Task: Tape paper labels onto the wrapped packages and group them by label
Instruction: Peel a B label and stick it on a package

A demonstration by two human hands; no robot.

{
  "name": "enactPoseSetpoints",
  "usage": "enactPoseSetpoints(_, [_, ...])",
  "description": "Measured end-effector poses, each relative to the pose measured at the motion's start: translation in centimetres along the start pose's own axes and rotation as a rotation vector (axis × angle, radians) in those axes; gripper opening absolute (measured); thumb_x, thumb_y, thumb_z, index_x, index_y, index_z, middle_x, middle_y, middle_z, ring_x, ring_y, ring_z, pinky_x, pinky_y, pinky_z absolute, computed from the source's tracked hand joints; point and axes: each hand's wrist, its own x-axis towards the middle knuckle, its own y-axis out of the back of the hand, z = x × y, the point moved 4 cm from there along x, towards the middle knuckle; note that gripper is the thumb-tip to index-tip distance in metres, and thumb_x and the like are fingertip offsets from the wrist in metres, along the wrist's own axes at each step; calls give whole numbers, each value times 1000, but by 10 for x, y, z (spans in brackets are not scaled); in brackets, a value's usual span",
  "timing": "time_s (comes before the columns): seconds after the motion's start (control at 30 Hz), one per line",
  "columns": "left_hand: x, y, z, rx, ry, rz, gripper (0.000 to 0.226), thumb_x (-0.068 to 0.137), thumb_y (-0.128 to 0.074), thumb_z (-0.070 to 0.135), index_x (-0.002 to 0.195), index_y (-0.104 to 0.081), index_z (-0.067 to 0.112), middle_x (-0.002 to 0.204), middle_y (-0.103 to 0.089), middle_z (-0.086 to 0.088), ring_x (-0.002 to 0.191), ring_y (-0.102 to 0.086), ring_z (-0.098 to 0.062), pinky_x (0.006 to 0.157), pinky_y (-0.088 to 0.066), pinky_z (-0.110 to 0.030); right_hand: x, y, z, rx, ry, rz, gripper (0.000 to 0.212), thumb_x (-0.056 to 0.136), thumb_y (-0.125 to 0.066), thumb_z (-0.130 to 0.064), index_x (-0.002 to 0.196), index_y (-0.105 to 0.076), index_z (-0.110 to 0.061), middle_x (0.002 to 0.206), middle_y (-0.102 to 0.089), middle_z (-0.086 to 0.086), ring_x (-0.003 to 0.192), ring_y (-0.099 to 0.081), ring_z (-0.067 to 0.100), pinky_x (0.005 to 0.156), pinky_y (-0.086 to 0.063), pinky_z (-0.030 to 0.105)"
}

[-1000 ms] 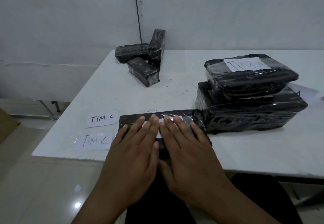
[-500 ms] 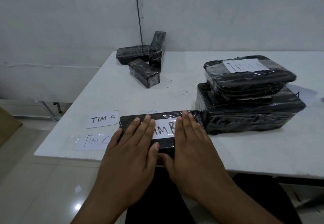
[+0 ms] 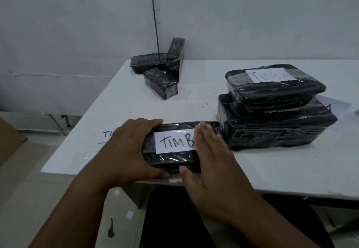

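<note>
- My hands have slid apart since half a second ago, baring the "TIM B" label (image 3: 175,143).
- My left hand (image 3: 127,148) curls around the package (image 3: 172,160)'s left end.
- My right hand (image 3: 211,162) presses flat, fingers together, on its right end.
- The package lies at the table (image 3: 272,170)'s near edge.

the left hand (image 3: 128,150) is curled, fingers bent over on the far side and thumb tucked in on the near side. the right hand (image 3: 211,162) is flat, fingers straight and close together, thumb sticking out to the side. both arms reach forward.
</note>
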Motion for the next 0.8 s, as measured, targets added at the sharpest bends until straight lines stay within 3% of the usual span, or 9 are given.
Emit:
enactPoseSetpoints(0.13, [-11, 28, -14, -21, 12, 158, 122, 42, -86, 75, 149, -40, 39, 132, -51, 20, 117, -42, -2, 93, -37, -21, 0, 19, 1, 270, 53, 397, 70, 93, -59, -19, 157, -33, -11, 162, -34, -1, 152, -25, 10, 123, -25, 28])
enactPoseSetpoints(0.2, [-17, 42, -23, -20, 60, 217, 122, 41, -86, 73, 149, -41, 38, 132, -51, 17, 118, -44, -7, 94, -40, -27, 5, 24, 3, 319, 54, 530, 52, 90, -61, -9, 141, -50, -8, 139, -53, 1, 133, -48, 14, 111, -41, 29])
enactPoseSetpoints(0.27, [-20, 53, -32, 1, 120, 267, 124, 40, -83, 74, 150, -40, 37, 133, -51, 12, 119, -45, -14, 97, -44, -38, 15, 21, 7, 308, 55, 574, 34, 88, -63, -3, 122, -60, -9, 116, -57, -1, 110, -56, 16, 94, -50, 31])
enactPoseSetpoints(0.37, [-22, 61, -43, 31, 171, 334, 125, 40, -81, 80, 150, -41, 35, 132, -56, 6, 118, -50, -20, 97, -48, -45, 35, 3, 9, 162, 85, 467, 24, 85, -66, 0, 106, -66, -12, 102, -61, 1, 96, -58, 21, 84, -50, 34])
enactPoseSetpoints(0.43, [-23, 63, -49, 21, 191, 362, 126, 40, -80, 83, 149, -41, 34, 131, -57, 4, 119, -53, -22, 98, -51, -49, 50, -8, 8, 79, 67, 338, 26, 86, -66, -5, 112, -67, -12, 109, -61, 5, 102, -58, 26, 85, -51, 36])
enactPoseSetpoints(0.5, [-23, 65, -50, 1, 210, 404, 126, 41, -79, 83, 150, -41, 33, 132, -56, 4, 120, -53, -23, 99, -50, -50, 67, -16, 8, 28, -3, 138, 41, 94, -63, -19, 135, -57, -13, 136, -53, 9, 128, -48, 29, 103, -46, 40])
enactPoseSetpoints(0.57, [-23, 65, -50, -12, 222, 448, 124, 41, -83, 79, 149, -42, 32, 133, -56, 2, 120, -53, -24, 100, -49, -50, 83, -22, 9, -26, -49, -34, 61, 98, -59, -36, 151, -38, -15, 157, -36, 11, 147, -29, 29, 120, -29, 42])
enactPoseSetpoints(0.67, [-22, 66, -51, -1, 235, 484, 121, 43, -88, 72, 148, -44, 29, 132, -57, -1, 119, -54, -26, 100, -49, -49, 101, -25, 11, -129, -71, -134, 59, 98, -52, -47, 147, -40, -16, 145, -50, 9, 137, -42, 30, 116, -29, 48])
enactPoseSetpoints(0.8, [-22, 68, -54, -9, 239, 505, 117, 45, -88, 69, 147, -45, 30, 131, -58, 0, 118, -54, -26, 100, -49, -49, 109, -22, 9, -226, -66, -145, 49, 98, -53, -44, 141, -48, -20, 135, -56, 3, 126, -51, 29, 110, -31, 48])
